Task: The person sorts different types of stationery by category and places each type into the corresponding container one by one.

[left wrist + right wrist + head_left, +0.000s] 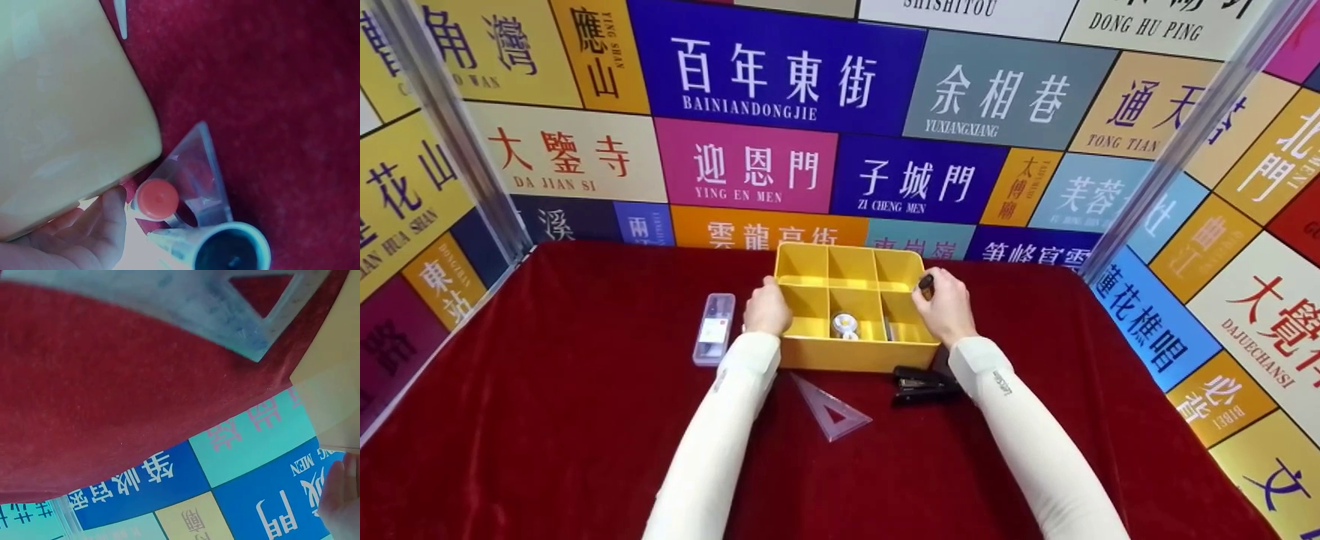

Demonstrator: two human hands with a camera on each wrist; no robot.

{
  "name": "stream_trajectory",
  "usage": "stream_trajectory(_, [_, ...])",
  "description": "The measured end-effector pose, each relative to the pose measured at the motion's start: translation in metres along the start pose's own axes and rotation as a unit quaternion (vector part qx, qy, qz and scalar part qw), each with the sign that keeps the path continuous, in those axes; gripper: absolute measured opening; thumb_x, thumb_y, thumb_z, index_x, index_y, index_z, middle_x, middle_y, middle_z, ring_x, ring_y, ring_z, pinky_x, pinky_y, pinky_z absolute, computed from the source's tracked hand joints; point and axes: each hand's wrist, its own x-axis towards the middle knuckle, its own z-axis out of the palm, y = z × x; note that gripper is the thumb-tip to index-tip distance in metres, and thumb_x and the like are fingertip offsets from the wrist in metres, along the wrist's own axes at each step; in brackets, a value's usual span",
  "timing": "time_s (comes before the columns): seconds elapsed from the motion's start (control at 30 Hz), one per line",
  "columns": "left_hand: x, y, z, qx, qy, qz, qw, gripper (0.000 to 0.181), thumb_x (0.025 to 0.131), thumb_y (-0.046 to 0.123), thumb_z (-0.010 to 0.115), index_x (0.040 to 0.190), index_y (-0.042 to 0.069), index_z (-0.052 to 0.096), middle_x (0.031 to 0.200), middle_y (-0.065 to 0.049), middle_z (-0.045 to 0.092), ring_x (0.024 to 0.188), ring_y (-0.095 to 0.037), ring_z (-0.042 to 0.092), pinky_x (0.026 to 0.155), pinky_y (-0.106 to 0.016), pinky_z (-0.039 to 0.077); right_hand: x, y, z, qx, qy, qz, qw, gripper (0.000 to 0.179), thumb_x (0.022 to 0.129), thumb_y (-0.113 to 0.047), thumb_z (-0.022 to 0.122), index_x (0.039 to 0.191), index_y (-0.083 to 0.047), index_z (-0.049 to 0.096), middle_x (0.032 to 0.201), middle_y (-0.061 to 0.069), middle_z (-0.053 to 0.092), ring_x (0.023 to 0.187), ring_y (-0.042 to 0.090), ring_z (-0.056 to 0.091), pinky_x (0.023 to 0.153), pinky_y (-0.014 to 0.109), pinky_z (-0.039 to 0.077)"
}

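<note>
A yellow six-compartment organizer box stands before me. My left hand grips its left wall; in the left wrist view the fingers curl at the box's edge. At the right rim, my right hand pinches a short dark cylindrical thing whose end shows between thumb and forefinger; the rest is hidden by the hand. In the right wrist view, the right fingers are close to the box's edge. A white round item with a yellow centre lies in the front middle compartment.
A clear plastic case lies left of the box. In front are a clear set square and a black stapler. The left wrist view shows a red-capped tube and a white cylinder. Dark red cloth covers the table.
</note>
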Motion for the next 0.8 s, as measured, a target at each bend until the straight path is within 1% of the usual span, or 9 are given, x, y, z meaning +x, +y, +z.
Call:
stream_trajectory(0.07, [0.0000, -0.0001, -0.0002, 0.001, 0.000, 0.001, 1.0000, 0.041, 0.091, 0.004, 0.056, 0.131, -0.001, 0.048, 0.128, -0.028, 0.063, 0.117, -0.046, 0.063, 0.098, -0.055, 0.052, 0.0004, 0.0004, 0.0004, -0.009, -0.006, -0.001, 0.9999, 0.012, 0.088, -0.009, 0.065, 0.093, 0.003, 0.067, 0.092, 0.018, 0.067, 0.085, 0.035, 0.065, 0.079, 0.044, 0.055])
stream_trajectory(0.23, [-0.0010, 0.0002, -0.0007, 0.004, 0.002, -0.001, 1.0000, 0.041, 0.091, 0.004, 0.055, 0.131, -0.001, 0.048, 0.129, -0.028, 0.063, 0.117, -0.046, 0.062, 0.099, -0.055, 0.052, 0.0009, 0.0020, 0.0002, -0.027, -0.022, 0.013, 0.9993, 0.018, 0.088, -0.013, 0.066, 0.097, 0.002, 0.070, 0.100, 0.018, 0.066, 0.095, 0.037, 0.066, 0.089, 0.046, 0.055])
stream_trajectory(0.33, [-0.0022, 0.0013, -0.0012, 0.006, 0.004, -0.002, 1.0000, 0.040, 0.092, 0.004, 0.055, 0.131, -0.001, 0.048, 0.129, -0.028, 0.063, 0.117, -0.046, 0.062, 0.099, -0.055, 0.052, 0.0013, 0.0017, 0.0000, -0.033, -0.028, 0.012, 0.9990, 0.020, 0.088, -0.015, 0.066, 0.098, 0.002, 0.070, 0.102, 0.019, 0.065, 0.097, 0.038, 0.065, 0.090, 0.046, 0.054])
stream_trajectory(0.47, [-0.0020, 0.0017, -0.0022, 0.008, 0.003, -0.002, 1.0000, 0.040, 0.092, 0.004, 0.055, 0.131, -0.001, 0.048, 0.129, -0.029, 0.063, 0.117, -0.046, 0.063, 0.099, -0.055, 0.052, 0.0012, 0.0010, 0.0004, -0.033, -0.022, 0.005, 0.9992, 0.024, 0.092, -0.021, 0.064, 0.098, 0.001, 0.072, 0.102, 0.019, 0.065, 0.096, 0.038, 0.065, 0.090, 0.048, 0.054])
stream_trajectory(0.57, [-0.0010, 0.0011, -0.0022, 0.009, 0.001, -0.003, 1.0000, 0.040, 0.091, 0.004, 0.055, 0.131, -0.001, 0.048, 0.129, -0.028, 0.063, 0.118, -0.046, 0.062, 0.099, -0.054, 0.052, 0.0007, 0.0009, 0.0006, -0.030, -0.022, 0.003, 0.9993, 0.027, 0.095, -0.024, 0.064, 0.100, 0.001, 0.074, 0.104, 0.020, 0.065, 0.097, 0.039, 0.064, 0.091, 0.049, 0.053])
stream_trajectory(0.67, [-0.0006, 0.0007, -0.0017, 0.009, 0.001, -0.004, 1.0000, 0.040, 0.092, 0.004, 0.055, 0.131, -0.001, 0.048, 0.129, -0.028, 0.063, 0.118, -0.046, 0.062, 0.099, -0.054, 0.052, 0.0006, 0.0009, 0.0008, -0.037, -0.031, 0.003, 0.9988, 0.027, 0.094, -0.022, 0.064, 0.104, 0.001, 0.075, 0.106, 0.020, 0.064, 0.100, 0.039, 0.063, 0.094, 0.049, 0.052])
stream_trajectory(0.8, [-0.0011, 0.0010, -0.0011, 0.009, 0.002, -0.003, 1.0000, 0.041, 0.091, 0.004, 0.055, 0.132, -0.001, 0.048, 0.129, -0.028, 0.063, 0.117, -0.046, 0.062, 0.099, -0.054, 0.052, 0.0009, 0.0000, -0.0002, -0.055, -0.054, 0.010, 0.9969, 0.029, 0.093, -0.021, 0.066, 0.109, 0.001, 0.074, 0.113, 0.021, 0.062, 0.105, 0.040, 0.060, 0.098, 0.049, 0.049])
